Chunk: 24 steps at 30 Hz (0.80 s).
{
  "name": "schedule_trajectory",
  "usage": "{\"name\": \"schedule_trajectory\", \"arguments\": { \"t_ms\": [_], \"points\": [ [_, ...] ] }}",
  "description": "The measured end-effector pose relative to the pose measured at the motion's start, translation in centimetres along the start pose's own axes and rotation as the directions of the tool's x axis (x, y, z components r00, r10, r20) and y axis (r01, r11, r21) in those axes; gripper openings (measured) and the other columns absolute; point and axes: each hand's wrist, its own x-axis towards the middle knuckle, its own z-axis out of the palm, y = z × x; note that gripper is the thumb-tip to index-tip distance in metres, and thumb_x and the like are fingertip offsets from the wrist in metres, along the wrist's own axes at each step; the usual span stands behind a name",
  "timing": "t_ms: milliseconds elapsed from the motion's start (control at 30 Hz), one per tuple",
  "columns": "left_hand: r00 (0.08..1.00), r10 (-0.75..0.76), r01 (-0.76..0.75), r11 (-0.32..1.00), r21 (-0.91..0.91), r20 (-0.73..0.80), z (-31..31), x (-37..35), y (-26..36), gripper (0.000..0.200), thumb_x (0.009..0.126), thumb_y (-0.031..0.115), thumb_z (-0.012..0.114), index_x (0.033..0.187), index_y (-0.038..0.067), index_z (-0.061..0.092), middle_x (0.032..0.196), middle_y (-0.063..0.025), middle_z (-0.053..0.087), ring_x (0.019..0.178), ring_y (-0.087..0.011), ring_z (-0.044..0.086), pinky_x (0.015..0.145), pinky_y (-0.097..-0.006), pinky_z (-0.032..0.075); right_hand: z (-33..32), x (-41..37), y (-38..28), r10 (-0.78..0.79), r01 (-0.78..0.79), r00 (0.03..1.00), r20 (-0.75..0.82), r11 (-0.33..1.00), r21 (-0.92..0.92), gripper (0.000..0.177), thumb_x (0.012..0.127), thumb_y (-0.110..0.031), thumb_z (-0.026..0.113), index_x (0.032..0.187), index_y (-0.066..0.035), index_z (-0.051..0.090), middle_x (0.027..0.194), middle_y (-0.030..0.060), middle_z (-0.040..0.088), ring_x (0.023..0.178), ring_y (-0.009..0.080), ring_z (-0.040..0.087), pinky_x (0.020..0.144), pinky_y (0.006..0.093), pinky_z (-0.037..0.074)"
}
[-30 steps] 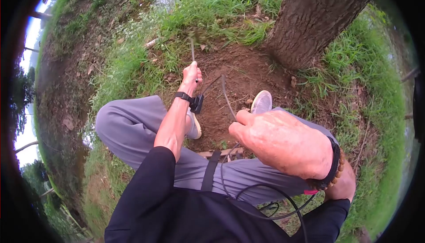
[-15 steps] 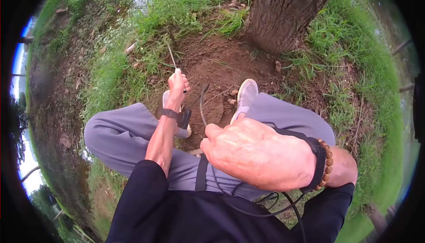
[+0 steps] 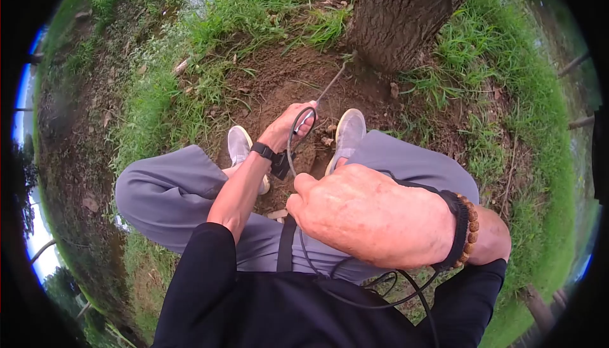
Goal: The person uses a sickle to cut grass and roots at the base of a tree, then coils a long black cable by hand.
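My left hand [image 3: 287, 127] is closed around a thin rod [image 3: 332, 83], a black band on its wrist. The rod slants up and right, its far tip close to the foot of the tree trunk [image 3: 412, 18]. Close to the camera, my right hand [image 3: 374, 218] is a fist with its back towards me, a beaded bracelet [image 3: 472, 231] on the wrist. From this fist a dark, cord-like strand [image 3: 289, 151] rises and bends into a narrow loop that overlaps my left hand. My right fingers are mostly hidden, and I cannot tell whether the strand is a cable.
Bare brown soil [image 3: 279, 88] spreads before my feet, with grass [image 3: 152, 104] on both sides. My shoes [image 3: 350, 134] stand apart under bent knees in grey trousers [image 3: 171, 189]. Black cables [image 3: 380, 307] lie across my lap. A pale wood piece [image 3: 277, 213] lies between my legs.
My left hand has moved right, and the rod has swung from pointing up-left to up-right towards the trunk. The strand's upper end now bends over in a loop. My right fist has barely moved.
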Motion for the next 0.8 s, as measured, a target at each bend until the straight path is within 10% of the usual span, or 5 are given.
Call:
{"name": "schedule_trajectory", "arguments": {
  "t_ms": [267, 400, 467, 500, 800],
  "points": [
    [0.96, 0.065, 0.056, 0.909, 0.412, -0.274, -11.4, -8.8, 2.9, 0.032, 0.092, 0.039, 0.056, 0.077, 0.012, 0.051, 0.057, 0.0072, 0.042, 0.04, -0.0023, 0.034, 0.034, -0.019, 0.025, -1.1, -0.5, -0.1, -0.124, 0.123, 0.992, 0.022, 0.991, 0.043, 0.019, 0.072, -0.002, 0.061, 0.09, 0.001, 0.054, 0.083, 0.012, 0.056, 0.077, 0.0282, 0.064, 0.064, 0.0383, 0.052],
    [0.79, 0.325, -0.181, 0.934, 0.308, -0.519, -13.8, -9.4, 2.4, 0.033, 0.094, 0.034, 0.051, 0.075, 0.007, 0.051, 0.057, 0.003, 0.044, 0.042, -0.0065, 0.037, 0.036, -0.0222, 0.028, -3.1, 0.5, 0.8, 0.028, -0.029, 0.999, -0.033, 0.999, -0.038, 0.013, 0.077, -0.005, 0.059, 0.089, -0.003, 0.056, 0.081, 0.0115, 0.056, 0.078, 0.0324, 0.061, 0.066, 0.0403, 0.051],
    [0.772, 0.253, -0.24, 0.966, 0.101, -0.583, -12.9, -9.6, 2.9, 0.033, 0.095, 0.035, 0.048, 0.08, 0.006, 0.049, 0.056, 0.0035, 0.042, 0.041, -0.0068, 0.036, 0.035, -0.0221, 0.027, -0.1, 1.4, 1.8, -0.069, 0.022, 0.896, -0.438, 0.994, -0.111, 0.008, 0.078, -0.006, 0.058, 0.086, -0.004, 0.058, 0.079, 0.012, 0.057, 0.078, 0.0331, 0.06, 0.067, 0.0415, 0.05],
    [0.807, 0.297, -0.305, 0.95, 0.069, -0.511, -14.6, -8.6, 2.3, 0.032, 0.095, 0.036, 0.05, 0.084, 0.006, 0.049, 0.056, 0.0044, 0.04, 0.042, -0.0062, 0.036, 0.035, -0.0216, 0.026, -3.1, 1.1, 1.2, 0.071, -0.055, 0.988, -0.135, 0.992, 0.116, 0.004, 0.079, -0.006, 0.058, 0.083, -0.004, 0.059, 0.078, 0.0116, 0.059, 0.078, 0.0326, 0.06, 0.068, 0.0421, 0.049],
    [0.907, 0.35, -0.351, 0.936, 0.04, -0.233, -8.5, -10.2, 6.3, 0.031, 0.093, 0.035, 0.06, 0.086, 0.005, 0.054, 0.062, 0.0025, 0.051, 0.041, -0.0033, 0.042, 0.034, -0.0182, 0.032, -2.3, 2.2, 2.9, 0.092, -0.089, 0.994, -0.055, 0.995, 0.046, 0.01, 0.082, -0.008, 0.057, 0.091, -0.004, 0.059, 0.085, 0.012, 0.06, 0.084, 0.0322, 0.06, 0.075, 0.0396, 0.049]
  ]
}}
